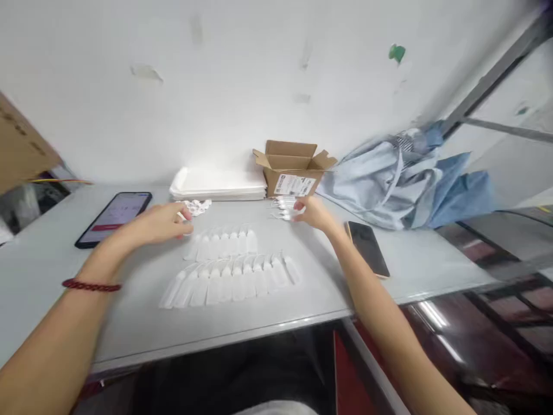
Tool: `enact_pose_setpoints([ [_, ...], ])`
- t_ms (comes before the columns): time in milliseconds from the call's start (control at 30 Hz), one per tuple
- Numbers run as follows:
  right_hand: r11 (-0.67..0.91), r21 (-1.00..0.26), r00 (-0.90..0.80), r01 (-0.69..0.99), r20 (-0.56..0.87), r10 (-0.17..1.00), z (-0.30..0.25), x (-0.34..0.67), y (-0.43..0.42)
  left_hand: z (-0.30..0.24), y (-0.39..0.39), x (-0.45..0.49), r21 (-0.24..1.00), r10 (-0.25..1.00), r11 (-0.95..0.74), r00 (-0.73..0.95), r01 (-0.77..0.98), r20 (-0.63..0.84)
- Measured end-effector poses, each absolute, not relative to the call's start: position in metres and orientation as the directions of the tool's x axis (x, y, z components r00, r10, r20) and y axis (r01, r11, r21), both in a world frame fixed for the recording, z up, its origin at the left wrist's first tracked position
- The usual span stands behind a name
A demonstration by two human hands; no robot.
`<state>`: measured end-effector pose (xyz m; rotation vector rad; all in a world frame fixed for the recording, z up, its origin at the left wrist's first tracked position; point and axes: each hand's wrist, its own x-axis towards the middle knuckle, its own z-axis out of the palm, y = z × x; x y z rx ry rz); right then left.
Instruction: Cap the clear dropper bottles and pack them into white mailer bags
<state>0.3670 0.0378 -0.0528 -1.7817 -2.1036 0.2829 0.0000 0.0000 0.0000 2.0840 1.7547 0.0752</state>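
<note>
My left hand point(162, 223) hovers over the left of the table, thumb and forefinger apart, beside a small heap of crumpled white pieces point(196, 207). Further right, my right hand point(314, 213) has its fingertips closed on one of several small white pieces with thin strings point(284, 207); its exact kind is blurred. Between my arms, flat translucent white tube-like pieces with thin strings lie side by side in two rows, a shorter back row point(224, 245) and a longer front row point(233, 283).
Against the wall are a stack of white sheets point(218, 185) and an open cardboard box point(294, 167). A lit phone point(114, 219) lies left, a dark phone point(367, 248) right. Blue cloth point(389, 178) is heaped at the right. The grey table's front edge point(224, 340) is near me.
</note>
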Motion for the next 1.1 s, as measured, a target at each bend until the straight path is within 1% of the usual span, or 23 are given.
enact_pose_setpoints([
  [167, 0.174, -0.395, -0.119, 0.902, 0.159, 0.98, -0.058, 0.364, 0.038, 0.002, -0.003, 0.003, 0.441, 0.967, -0.095, 0.188, 0.893, -0.173],
  [333, 0.17, -0.421, -0.118, 0.891, 0.146, 0.982, -0.056, 0.363, 0.035, 0.002, -0.002, 0.007, 0.521, 0.98, -0.029, 0.127, 0.853, -0.153],
  [467, 0.18, -0.426, -0.124, 0.887, 0.156, 0.98, -0.052, 0.363, 0.032, 0.002, -0.003, 0.011, 0.613, 0.987, -0.011, 0.108, 0.79, -0.122],
  [567, 0.2, -0.437, -0.126, 0.877, 0.191, 0.973, -0.048, 0.36, 0.028, -0.002, -0.003, 0.013, 0.657, 0.988, -0.013, 0.111, 0.754, -0.107],
  [667, 0.261, -0.479, -0.157, 0.838, 0.248, 0.956, -0.042, 0.351, 0.022, -0.008, -0.002, 0.017, 0.711, 0.985, -0.013, 0.133, 0.703, -0.113],
  [767, 0.359, -0.579, -0.254, 0.732, 0.257, 0.933, -0.037, 0.333, 0.011, -0.01, -0.004, 0.024, 0.765, 0.981, 0.006, 0.143, 0.644, -0.129],
  [867, 0.426, -0.649, -0.411, 0.63, 0.187, 0.892, -0.037, 0.312, -0.003, -0.01, -0.008, 0.035, 0.809, 0.982, 0.006, 0.15, 0.588, -0.116],
  [1000, 0.51, -0.652, -0.615, 0.561, 0.084, 0.784, -0.041, 0.293, -0.017, -0.01, -0.013, 0.046, 0.857, 0.982, -0.023, 0.174, 0.515, -0.079],
  [1100, 0.532, -0.649, -0.679, 0.544, 0.032, 0.734, -0.043, 0.29, -0.02, -0.013, -0.014, 0.048, 0.869, 0.979, -0.041, 0.195, 0.494, -0.064],
])
